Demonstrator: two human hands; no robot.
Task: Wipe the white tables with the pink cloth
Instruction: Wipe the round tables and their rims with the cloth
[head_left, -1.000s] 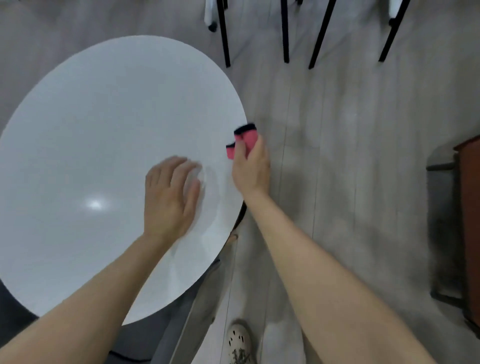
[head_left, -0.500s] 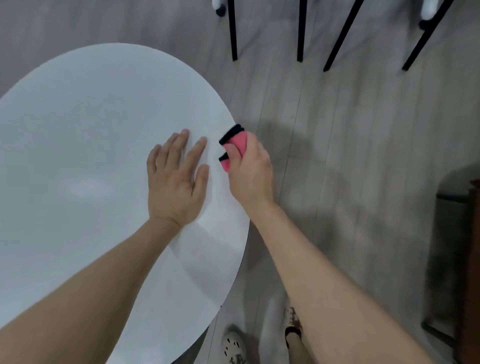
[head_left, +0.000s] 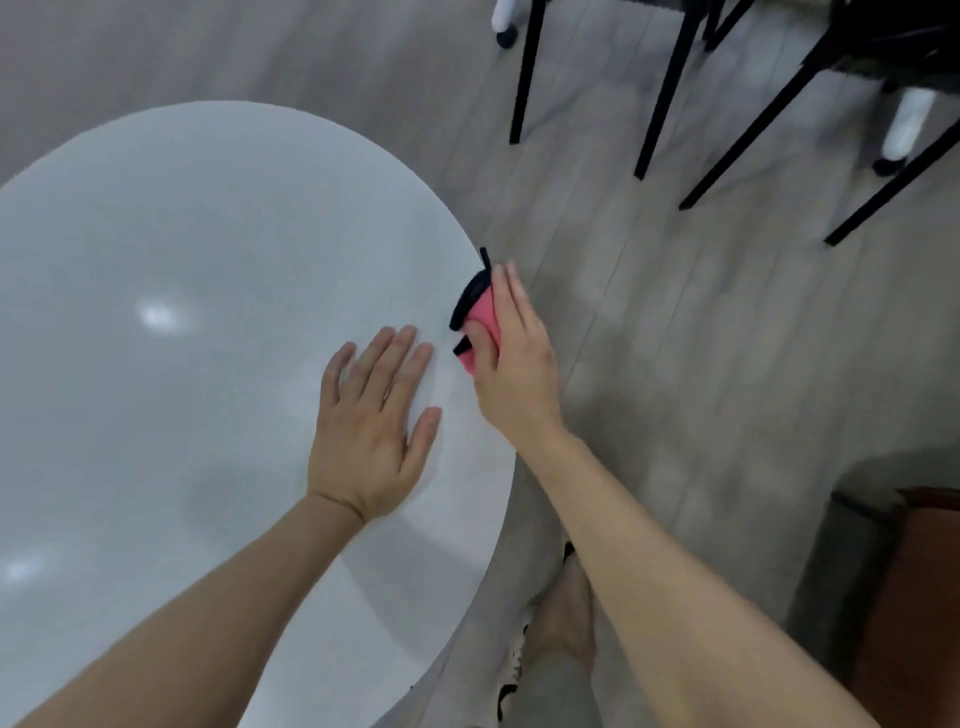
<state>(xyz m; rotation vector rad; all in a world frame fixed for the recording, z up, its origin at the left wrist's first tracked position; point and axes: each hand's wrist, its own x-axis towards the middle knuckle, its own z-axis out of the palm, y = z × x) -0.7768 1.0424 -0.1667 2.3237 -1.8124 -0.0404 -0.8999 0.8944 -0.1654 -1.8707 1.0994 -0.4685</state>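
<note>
Soft, even indoor light is falling from overhead, leaving the scene moderately bright. Two pale glare spots are shining on the white table (head_left: 208, 182) to the left of the left hand (head_left: 371, 431), and a faint grey shadow is lying beside its wrist. The chair legs (head_left: 660, 93) beyond the right hand (head_left: 514, 374) are smearing slightly with motion blur (wide-angle bending is curving the outer edges)

The left hand (head_left: 371, 431) flattened out, and the right hand (head_left: 514, 374) straightened its fingers over the pink cloth (head_left: 483, 312).
</note>
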